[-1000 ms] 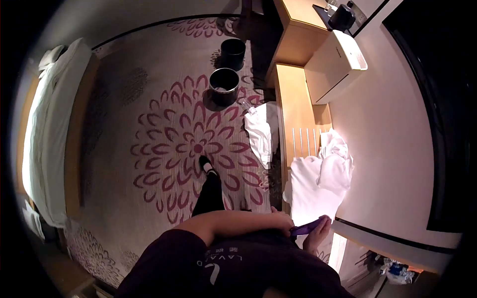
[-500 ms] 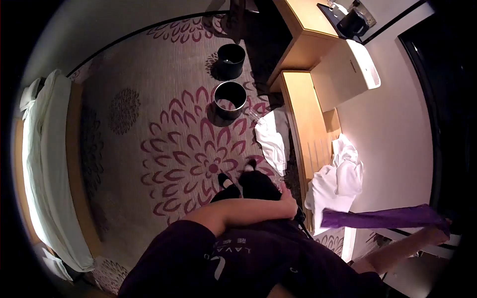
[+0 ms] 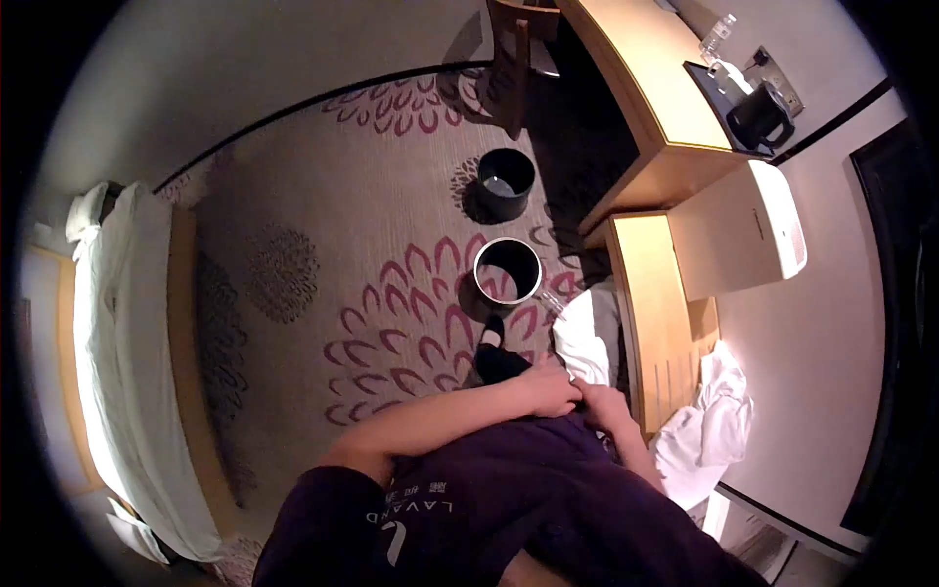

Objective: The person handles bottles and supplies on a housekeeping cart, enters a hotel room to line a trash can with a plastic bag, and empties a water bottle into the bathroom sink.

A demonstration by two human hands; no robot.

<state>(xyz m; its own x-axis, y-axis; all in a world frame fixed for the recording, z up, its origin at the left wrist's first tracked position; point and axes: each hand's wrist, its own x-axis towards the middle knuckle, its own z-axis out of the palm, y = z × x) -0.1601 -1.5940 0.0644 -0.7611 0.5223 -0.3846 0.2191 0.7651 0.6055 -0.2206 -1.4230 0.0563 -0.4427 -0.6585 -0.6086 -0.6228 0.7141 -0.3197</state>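
My left hand [image 3: 550,389] and my right hand [image 3: 603,401] meet in front of my waist, both with curled fingers. A small pale bit shows between them, but what they grip is hidden. Below them is the dark purple top [image 3: 538,455] I wear, bunched at its lower edge. Beyond my hands a white cloth [image 3: 581,342] lies on the carpet, with a clear plastic bottle [image 3: 554,303] at its far end. A black bin with a pale rim [image 3: 538,289] stands close to my foot. Farther off is a second black bin [image 3: 505,201].
On my right is a low wooden bench [image 3: 653,313] with crumpled white linen [image 3: 709,426] and a white boxy appliance [image 3: 734,230]. Behind it stands a desk [image 3: 675,88] with a black kettle [image 3: 758,117]. A bed [image 3: 147,372] lines the left side; a chair [image 3: 522,59] stands far back.
My right hand has come in from far right, where it held out a purple cloth strip, to meet my left hand. That strip no longer shows separately. The view has shifted.
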